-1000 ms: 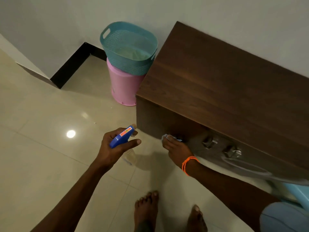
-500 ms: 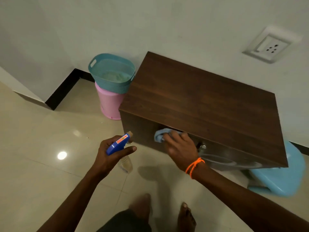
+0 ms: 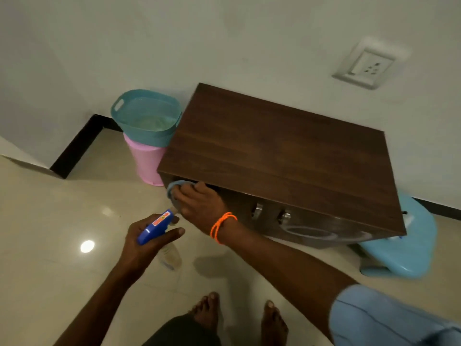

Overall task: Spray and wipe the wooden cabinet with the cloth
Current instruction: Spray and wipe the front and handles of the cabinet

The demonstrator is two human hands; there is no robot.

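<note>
A teal basket (image 3: 147, 121) with small holes in its wall sits on top of a pink bin (image 3: 147, 163), in the corner just beside the left end of the cabinet (image 3: 274, 151). Something pale lies at the bottom of the basket, but I cannot tell what it is. The inside of the pink bin is hidden.

The left hand (image 3: 147, 240) is closed around a spray bottle (image 3: 156, 227). The bottle has a blue head with an orange label, and its clear body hangs below the hand, above the floor. The thumb lies along the side of the blue head. The bottle does not touch the cabinet.

The right hand (image 3: 199, 203) presses a light blue cloth (image 3: 174, 187) against the front of the cabinet, at the upper left corner, just under the top board. The fingers are bent over the cloth and hold it. An orange thread (image 3: 220, 227) is tied around this wrist.

The cabinet is low, of dark brown wood with visible grain, and stands on the floor against the white wall. Its front has two metal knobs (image 3: 270, 213) and curved pale streaks on the right part. A light blue stool (image 3: 404, 248) stands near its right end.
</note>
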